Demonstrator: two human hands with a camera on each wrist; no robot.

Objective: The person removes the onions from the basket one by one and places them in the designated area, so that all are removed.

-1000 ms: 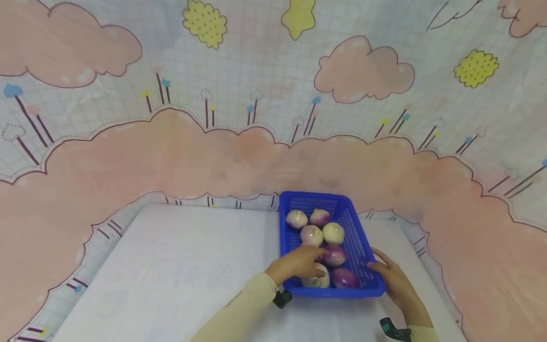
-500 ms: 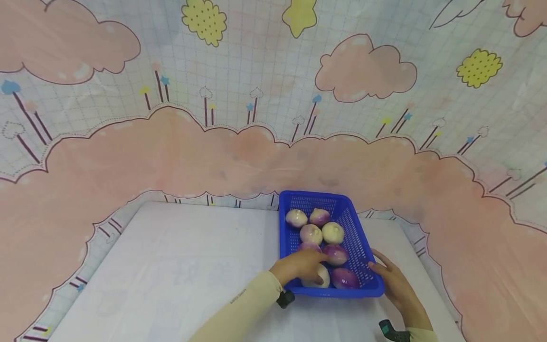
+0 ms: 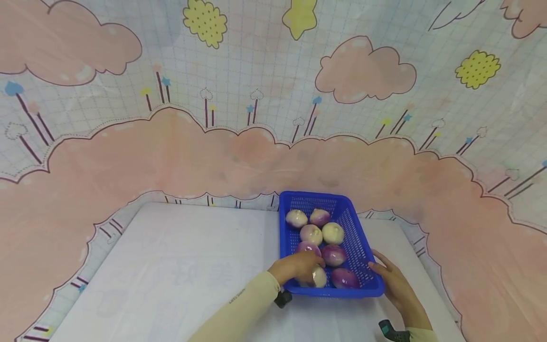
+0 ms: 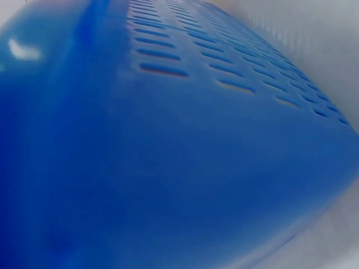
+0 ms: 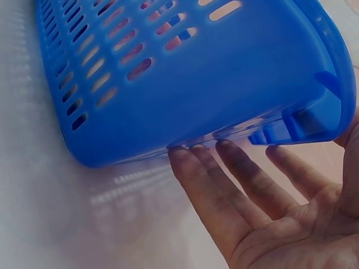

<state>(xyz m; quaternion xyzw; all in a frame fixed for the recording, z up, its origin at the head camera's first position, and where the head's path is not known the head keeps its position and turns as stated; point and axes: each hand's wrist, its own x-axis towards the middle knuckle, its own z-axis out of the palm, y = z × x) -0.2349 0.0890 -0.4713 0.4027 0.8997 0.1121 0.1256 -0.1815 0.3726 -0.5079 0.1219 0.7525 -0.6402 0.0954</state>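
In the head view, several purple-and-white onions lie in a blue basket [image 3: 333, 293]. My left hand [image 3: 299, 266] reaches over the near left side, its fingers curled round a whitish onion [image 3: 319, 277] that they partly cover. Beside those fingers are a pinkish-purple onion [image 3: 308, 247] and a darker one [image 3: 334, 255]. My right hand [image 3: 395, 282] holds the basket's right side near the front corner, thumb over the rim. The right wrist view shows fingertips of that hand [image 5: 269, 207] against the basket's outer wall [image 5: 213, 84]. Only the basket wall [image 4: 196, 151] fills the left wrist view; the left hand is hidden there.
The basket stands on a white-covered table [image 3: 192, 266], toward its back right. Behind the table hangs a cloth [image 3: 256, 161] printed with clouds and stars. A purple onion [image 3: 344, 278] lies in the basket's near right corner.
My left hand's fingers have drawn back slightly leftward and curled in, and the whitish onion under them has shifted a little left. The right hand and basket stay in place.
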